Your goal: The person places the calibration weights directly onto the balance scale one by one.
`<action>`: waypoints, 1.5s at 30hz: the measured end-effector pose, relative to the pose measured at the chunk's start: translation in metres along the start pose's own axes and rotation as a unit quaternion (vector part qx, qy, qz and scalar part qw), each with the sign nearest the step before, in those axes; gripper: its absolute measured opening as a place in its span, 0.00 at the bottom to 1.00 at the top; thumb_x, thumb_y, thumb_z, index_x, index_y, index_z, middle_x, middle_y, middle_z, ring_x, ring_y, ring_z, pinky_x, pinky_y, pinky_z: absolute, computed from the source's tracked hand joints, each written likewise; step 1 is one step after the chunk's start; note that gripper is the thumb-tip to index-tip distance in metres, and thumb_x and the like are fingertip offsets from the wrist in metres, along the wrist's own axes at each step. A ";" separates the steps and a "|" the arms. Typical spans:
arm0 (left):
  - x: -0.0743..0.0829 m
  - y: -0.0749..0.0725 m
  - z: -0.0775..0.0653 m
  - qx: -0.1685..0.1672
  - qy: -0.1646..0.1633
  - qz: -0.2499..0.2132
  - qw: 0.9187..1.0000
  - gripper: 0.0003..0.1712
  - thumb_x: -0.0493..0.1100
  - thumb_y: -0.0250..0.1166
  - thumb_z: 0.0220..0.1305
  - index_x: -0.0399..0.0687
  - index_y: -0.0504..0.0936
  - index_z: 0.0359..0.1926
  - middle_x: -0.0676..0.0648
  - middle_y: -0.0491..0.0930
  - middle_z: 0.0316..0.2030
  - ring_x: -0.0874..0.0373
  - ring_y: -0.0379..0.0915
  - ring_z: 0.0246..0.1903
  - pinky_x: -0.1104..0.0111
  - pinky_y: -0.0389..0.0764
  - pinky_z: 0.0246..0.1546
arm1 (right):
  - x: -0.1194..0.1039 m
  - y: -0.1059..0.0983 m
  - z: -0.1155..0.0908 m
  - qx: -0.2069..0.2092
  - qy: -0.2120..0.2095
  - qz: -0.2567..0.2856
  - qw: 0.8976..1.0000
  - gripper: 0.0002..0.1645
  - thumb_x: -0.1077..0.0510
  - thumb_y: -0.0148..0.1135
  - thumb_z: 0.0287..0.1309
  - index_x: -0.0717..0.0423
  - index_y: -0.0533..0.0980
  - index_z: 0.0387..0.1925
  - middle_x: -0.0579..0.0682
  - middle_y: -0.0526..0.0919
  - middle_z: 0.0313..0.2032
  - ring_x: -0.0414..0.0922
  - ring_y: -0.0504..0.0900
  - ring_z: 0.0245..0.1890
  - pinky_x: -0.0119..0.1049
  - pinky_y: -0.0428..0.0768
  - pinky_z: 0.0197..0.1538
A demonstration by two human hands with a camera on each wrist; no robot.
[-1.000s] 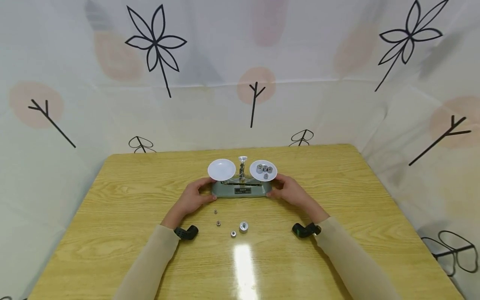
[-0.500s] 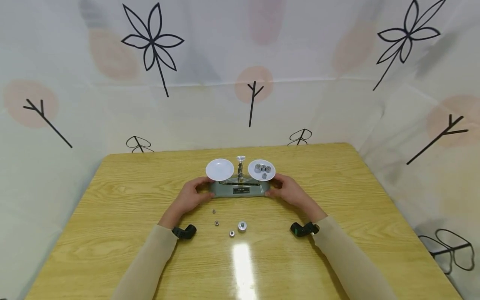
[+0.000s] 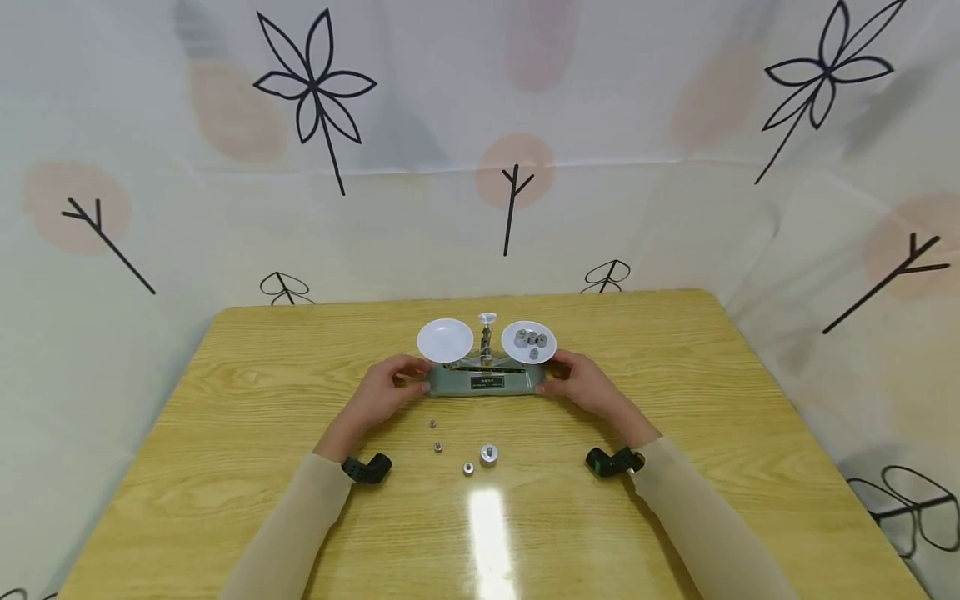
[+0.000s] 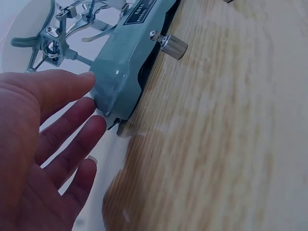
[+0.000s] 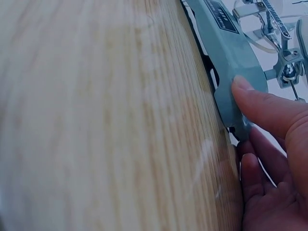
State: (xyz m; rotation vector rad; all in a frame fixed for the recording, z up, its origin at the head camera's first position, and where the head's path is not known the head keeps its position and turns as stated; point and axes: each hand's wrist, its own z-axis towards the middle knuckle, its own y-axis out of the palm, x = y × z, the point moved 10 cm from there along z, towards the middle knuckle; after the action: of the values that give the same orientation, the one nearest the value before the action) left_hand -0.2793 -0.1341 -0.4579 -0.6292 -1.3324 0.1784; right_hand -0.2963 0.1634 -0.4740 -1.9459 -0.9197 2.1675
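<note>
A grey-green balance scale (image 3: 486, 383) with two white pans stands toward the back of the table. Its left pan (image 3: 445, 341) holds nothing; several metal weights (image 3: 532, 338) sit in the right pan (image 3: 517, 354). My left hand (image 3: 381, 390) is at the base's left end; in the left wrist view its thumb and loosely bent fingertips (image 4: 99, 123) lie right at the end edge. My right hand (image 3: 588, 386) grips the base's right end, with the thumb (image 5: 244, 84) on the front face and the fingers around the end.
Several loose weights stand on the wooden table (image 3: 247, 467) in front of the scale, the biggest weight (image 3: 489, 455) nearest the middle. A black wrist camera (image 3: 367, 468) sits on each wrist. A patterned cloth (image 3: 420, 225) hangs behind the table.
My left thumb has drawn back slightly from the front of the base to its end. My right hand keeps its place. The scale stays put, while the head view shifts a little.
</note>
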 end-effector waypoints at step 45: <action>0.038 0.029 -0.036 -0.155 0.020 -0.072 0.985 0.17 0.29 0.72 0.57 0.35 0.83 0.49 0.40 0.82 0.48 0.48 0.73 0.53 0.52 0.70 0.60 | 0.008 0.003 0.002 -0.007 0.012 0.015 1.000 0.38 0.61 0.74 0.55 0.65 0.70 0.66 0.63 0.74 0.62 0.58 0.73 0.63 0.52 0.72 0.63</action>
State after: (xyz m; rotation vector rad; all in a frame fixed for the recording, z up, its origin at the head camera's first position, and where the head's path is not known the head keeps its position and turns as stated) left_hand -0.2296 -0.1041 -0.4444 -0.7899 -1.3724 -0.1619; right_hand -0.2984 0.1643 -0.4826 -2.0020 -0.9100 2.1542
